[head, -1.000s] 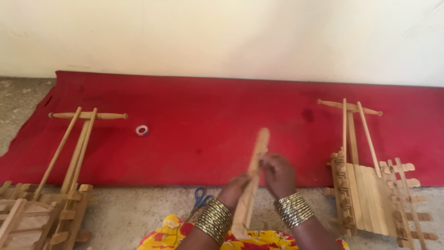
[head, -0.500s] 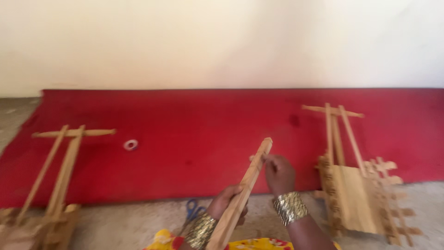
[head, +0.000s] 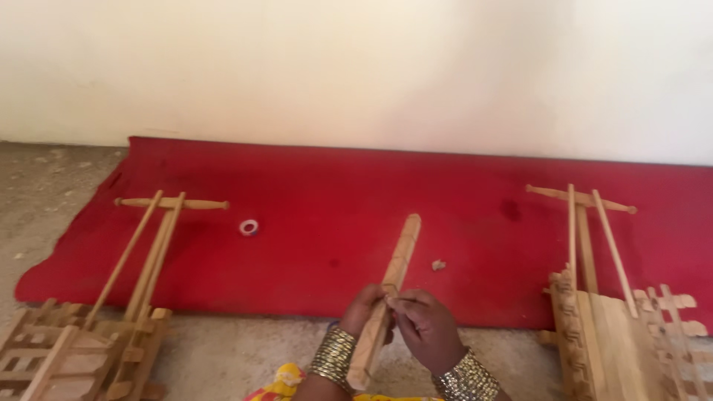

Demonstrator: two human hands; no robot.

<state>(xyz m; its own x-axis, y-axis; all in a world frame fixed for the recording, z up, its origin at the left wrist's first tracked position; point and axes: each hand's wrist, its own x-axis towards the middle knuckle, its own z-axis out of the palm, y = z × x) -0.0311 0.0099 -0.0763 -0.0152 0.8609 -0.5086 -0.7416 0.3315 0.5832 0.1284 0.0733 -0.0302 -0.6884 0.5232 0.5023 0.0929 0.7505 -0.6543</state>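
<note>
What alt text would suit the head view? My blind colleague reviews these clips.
Two hands, left hand and right hand, both with metal bangles, grip a long wooden stick above a red mat. Wooden stick-frame carts lie at left and right; a small tape roll sits on the mat.

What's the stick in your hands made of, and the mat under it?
Stick: pale, unfinished-looking wood, matte tan with squared edges. Mat: red fabric, probably felt or thin carpet, dull, with a wavy soft edge. Both hands, left and right, grip the stick.
</note>
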